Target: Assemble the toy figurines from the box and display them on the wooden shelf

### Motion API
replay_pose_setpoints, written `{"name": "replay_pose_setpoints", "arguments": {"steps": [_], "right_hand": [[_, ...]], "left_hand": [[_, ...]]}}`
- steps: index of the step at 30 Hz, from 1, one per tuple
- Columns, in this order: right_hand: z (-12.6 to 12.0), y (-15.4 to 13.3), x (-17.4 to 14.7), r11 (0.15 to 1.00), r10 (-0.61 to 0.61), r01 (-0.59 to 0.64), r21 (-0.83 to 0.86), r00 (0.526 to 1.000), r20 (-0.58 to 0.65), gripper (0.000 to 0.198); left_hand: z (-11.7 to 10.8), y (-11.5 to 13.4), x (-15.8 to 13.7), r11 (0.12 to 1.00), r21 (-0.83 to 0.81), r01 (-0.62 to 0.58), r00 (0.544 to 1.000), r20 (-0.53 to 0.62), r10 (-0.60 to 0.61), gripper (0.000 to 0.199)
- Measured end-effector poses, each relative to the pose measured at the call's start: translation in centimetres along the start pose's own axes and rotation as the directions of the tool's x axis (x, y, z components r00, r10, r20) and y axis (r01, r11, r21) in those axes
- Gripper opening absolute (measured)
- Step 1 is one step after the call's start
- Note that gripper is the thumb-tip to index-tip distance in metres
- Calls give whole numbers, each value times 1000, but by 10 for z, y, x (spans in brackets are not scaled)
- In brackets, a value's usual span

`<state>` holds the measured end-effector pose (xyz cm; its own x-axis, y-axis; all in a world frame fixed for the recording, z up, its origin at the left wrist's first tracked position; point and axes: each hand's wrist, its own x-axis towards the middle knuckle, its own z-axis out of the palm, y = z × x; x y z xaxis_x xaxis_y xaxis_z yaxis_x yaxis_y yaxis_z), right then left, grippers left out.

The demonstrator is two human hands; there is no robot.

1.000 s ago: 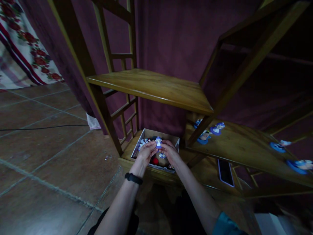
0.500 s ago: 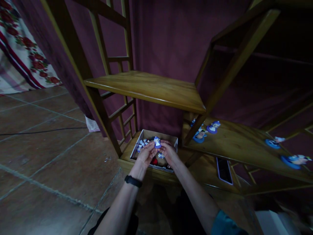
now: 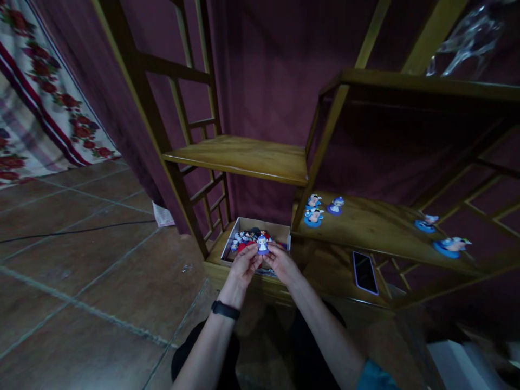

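Observation:
Between the fingertips of my left hand (image 3: 246,264) and my right hand (image 3: 280,261) is a small purple-and-white figurine (image 3: 262,244) on a round purple base, held upright. Both hands are closed on its base from either side. Behind and below it stands an open shallow cardboard box (image 3: 278,228) on the low shelf. Several small figurines (image 3: 247,236) in white, red and dark colours lie jumbled in its left part. My hands hide the box's front middle.
On the shelf board (image 3: 374,222) at right stand several figurines, among them a purple one (image 3: 335,205) and a blue-based one (image 3: 450,246). A phone (image 3: 364,272) lies on the lower shelf. A wooden board (image 3: 247,154) juts out above the box. Clear glassy objects (image 3: 471,43) sit top right.
The view has shifted, bringing more of the right-hand shelves in. Both hands still hold the figurine, now slightly lower in view and upright. More figurines in the box show behind it.

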<state>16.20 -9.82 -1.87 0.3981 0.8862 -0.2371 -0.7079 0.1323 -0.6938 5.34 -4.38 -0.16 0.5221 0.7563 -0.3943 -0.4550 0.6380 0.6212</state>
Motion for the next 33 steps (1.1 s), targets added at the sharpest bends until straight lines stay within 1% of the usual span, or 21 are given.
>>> {"name": "replay_pose_setpoints", "arguments": {"steps": [5,9,11,13,15,19,22,26,27,29,33], "right_hand": [[6,-11,-45,994,-65,63,-88,998,-16,20],[9,-18,-87,974,-145,141,-174,989,-7,24],[9,-20,-107,958,-192,187,-219,981,-2,25],[8,-21,-127,934,-242,232,-271,970,-3,25],[8,-24,-145,901,-286,274,-337,958,15,26],[6,-31,-178,836,-330,350,-423,936,122,31],[3,-37,-196,843,-317,352,-406,936,153,33],[-4,-42,-212,860,-311,352,-369,936,167,30],[-6,-42,-215,860,-318,358,-363,933,168,29],[-9,-42,-220,856,-337,373,-358,928,161,29],[-17,-43,-231,836,-378,398,-378,917,131,31]], "left_hand": [[7,-7,-38,997,-62,46,999,-7,-47,11],[14,-14,-78,980,-126,153,988,-13,-156,8],[17,-19,-98,976,-140,166,985,-16,-170,8],[21,-26,-117,982,-131,133,991,-9,-135,11],[26,-34,-134,992,-102,71,997,7,-71,15],[37,-52,-164,994,-50,-93,996,-2,93,24],[47,-66,-181,974,-41,-223,975,-14,222,32],[57,-83,-199,916,-8,-402,916,-15,401,38],[59,-87,-203,906,5,-423,906,-15,423,40],[62,-91,-209,906,14,-423,906,-12,423,40],[65,-93,-221,941,5,-338,941,8,338,31]]}}
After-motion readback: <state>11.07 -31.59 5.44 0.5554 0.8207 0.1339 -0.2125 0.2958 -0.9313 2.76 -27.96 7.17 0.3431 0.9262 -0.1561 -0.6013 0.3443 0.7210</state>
